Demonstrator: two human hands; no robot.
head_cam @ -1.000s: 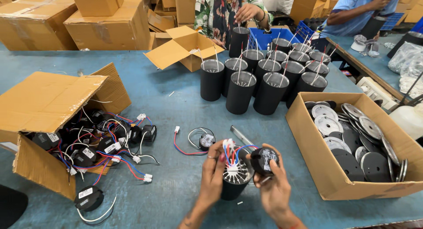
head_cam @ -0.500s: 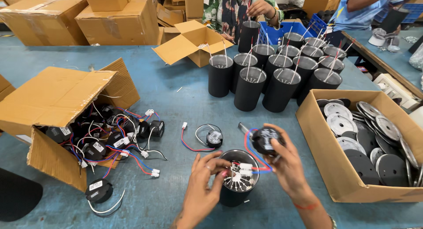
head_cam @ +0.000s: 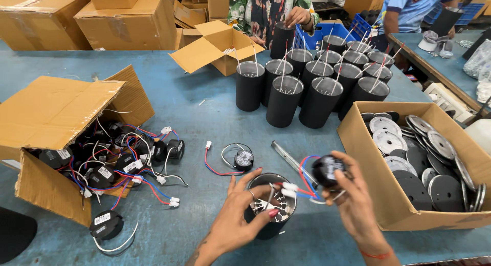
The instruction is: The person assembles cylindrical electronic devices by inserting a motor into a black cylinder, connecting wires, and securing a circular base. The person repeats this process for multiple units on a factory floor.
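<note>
My left hand [head_cam: 236,215] wraps around a black cylinder housing [head_cam: 270,228] standing upright on the blue table, fingers over its open rim, where white connectors [head_cam: 286,189] sit. My right hand [head_cam: 353,199] holds a small round black driver unit [head_cam: 327,170] just right of the cylinder's top. Red, blue and white wires [head_cam: 306,180] run from the unit to the connectors. A metal screwdriver-like tool [head_cam: 291,161] lies on the table just behind the cylinder.
A tipped cardboard box [head_cam: 56,117] at left spills several wired black drivers [head_cam: 123,158]. One loose driver [head_cam: 243,158] lies mid-table. Several upright black cylinders [head_cam: 307,87] stand behind. A box of round metal plates [head_cam: 409,153] sits at right. Two people work at the far side.
My right hand has lifted the driver unit from the cylinder's top out to the right. My left hand has shifted around the cylinder's rim.
</note>
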